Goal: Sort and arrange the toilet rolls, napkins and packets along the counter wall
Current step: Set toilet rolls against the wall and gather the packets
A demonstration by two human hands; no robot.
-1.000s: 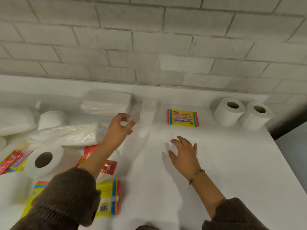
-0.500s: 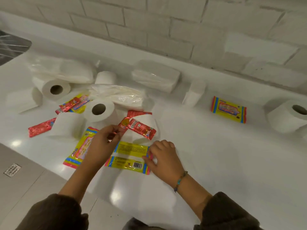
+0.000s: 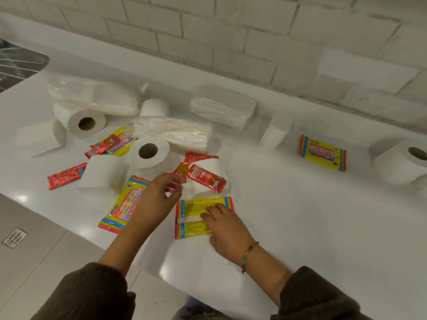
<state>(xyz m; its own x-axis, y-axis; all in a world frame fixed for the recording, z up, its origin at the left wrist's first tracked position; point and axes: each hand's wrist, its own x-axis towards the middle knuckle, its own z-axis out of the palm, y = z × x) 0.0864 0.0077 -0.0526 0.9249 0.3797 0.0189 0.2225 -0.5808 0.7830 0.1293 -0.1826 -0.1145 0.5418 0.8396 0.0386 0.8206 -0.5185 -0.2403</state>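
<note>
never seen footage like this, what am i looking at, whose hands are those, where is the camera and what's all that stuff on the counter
There is no machine here: a person works with bare hands. The picture comes from a camera worn on their head, looking forward and down, so the arms enter from below. The left hand pinches the end of a red packet. The right hand lies on a yellow packet turned back side up; whether it grips it is unclear. On the white counter lie several toilet rolls, clear-wrapped napkin packs and more packets. A second yellow packet and another roll sit near the brick wall.
</note>
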